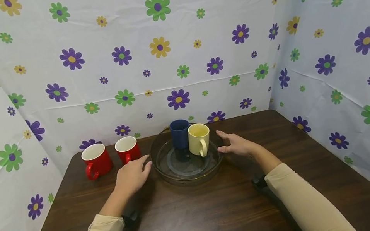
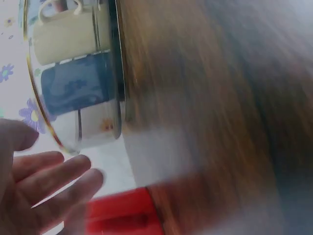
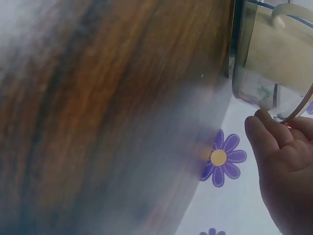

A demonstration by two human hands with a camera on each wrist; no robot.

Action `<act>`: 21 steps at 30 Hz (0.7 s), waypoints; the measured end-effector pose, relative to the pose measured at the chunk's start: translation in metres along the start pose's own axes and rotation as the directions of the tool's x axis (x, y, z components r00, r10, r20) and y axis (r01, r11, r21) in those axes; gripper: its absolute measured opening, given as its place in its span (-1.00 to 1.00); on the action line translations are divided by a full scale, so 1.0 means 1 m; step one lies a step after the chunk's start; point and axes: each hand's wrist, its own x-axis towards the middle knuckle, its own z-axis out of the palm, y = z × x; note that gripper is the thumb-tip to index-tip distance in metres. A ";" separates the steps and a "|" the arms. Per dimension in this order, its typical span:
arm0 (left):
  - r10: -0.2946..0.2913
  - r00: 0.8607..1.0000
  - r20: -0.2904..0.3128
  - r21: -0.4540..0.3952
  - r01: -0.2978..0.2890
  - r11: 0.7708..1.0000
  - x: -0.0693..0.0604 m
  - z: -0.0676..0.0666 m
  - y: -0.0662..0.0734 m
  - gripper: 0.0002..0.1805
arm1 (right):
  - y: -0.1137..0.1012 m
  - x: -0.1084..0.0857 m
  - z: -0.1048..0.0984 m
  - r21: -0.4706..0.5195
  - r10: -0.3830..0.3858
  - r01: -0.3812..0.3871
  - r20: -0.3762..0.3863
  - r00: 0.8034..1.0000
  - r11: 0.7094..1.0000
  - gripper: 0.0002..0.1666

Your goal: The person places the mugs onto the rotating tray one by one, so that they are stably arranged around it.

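Dark wood grain runs across the table [image 1: 215, 213], its surface catching a pale shine, with white flower-printed sheeting [image 1: 90, 38] hung behind and at both sides. Toward the back stands a glass dish [image 1: 193, 178] holding a blue cup [image 1: 180, 135] and a yellow mug [image 1: 196, 139] — two red mugs [image 1: 99, 164] wait to its left. The left hand [image 1: 130, 177] and right hand [image 1: 239, 145] flank the dish, fingers loose and parted.

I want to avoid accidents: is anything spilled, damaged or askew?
Nothing stands out: the blue cup and yellow mug stand upright in the clear tray, the red mugs beside it; no spill or damage shows.
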 end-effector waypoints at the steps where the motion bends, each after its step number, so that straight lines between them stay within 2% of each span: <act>1: -0.008 0.998 -0.055 0.008 0.008 1.000 -0.002 -0.002 -0.001 -0.57 | 0.000 0.000 0.000 0.003 0.001 -0.001 -0.001 1.000 1.000 -0.02; 2: -0.019 0.993 -0.113 0.011 0.021 1.000 -0.005 -0.004 -0.003 -0.62 | 0.000 0.000 0.000 0.003 0.005 -0.005 -0.003 1.000 1.000 -0.02; 4: -0.053 0.974 -0.219 0.012 0.057 0.998 -0.008 -0.008 -0.008 -0.69 | 0.001 0.000 0.001 0.000 0.011 -0.011 -0.004 1.000 1.000 -0.02; 6: -0.107 0.957 -0.269 0.005 0.112 0.994 -0.011 -0.013 -0.012 -0.68 | 0.001 -0.001 0.001 0.000 0.019 -0.019 -0.007 1.000 1.000 -0.02; 9: -0.197 0.948 -0.251 -0.007 0.202 0.979 -0.011 -0.017 -0.019 -0.54 | 0.003 -0.002 0.001 0.011 0.027 -0.027 -0.010 1.000 1.000 -0.02; 12: -0.261 0.948 -0.180 -0.003 0.265 0.964 -0.009 -0.015 -0.023 -0.43 | 0.004 -0.002 0.001 0.017 0.032 -0.031 -0.013 0.999 0.999 -0.02; 17: -0.310 0.943 -0.122 -0.018 0.310 0.951 -0.002 -0.007 -0.028 -0.40 | 0.003 -0.002 0.001 0.009 0.039 -0.039 -0.011 0.999 0.999 -0.02; 21: -0.331 0.938 -0.103 -0.035 0.329 0.944 0.001 -0.004 -0.030 -0.41 | 0.002 -0.002 0.003 0.016 0.034 -0.034 -0.012 0.999 0.999 -0.04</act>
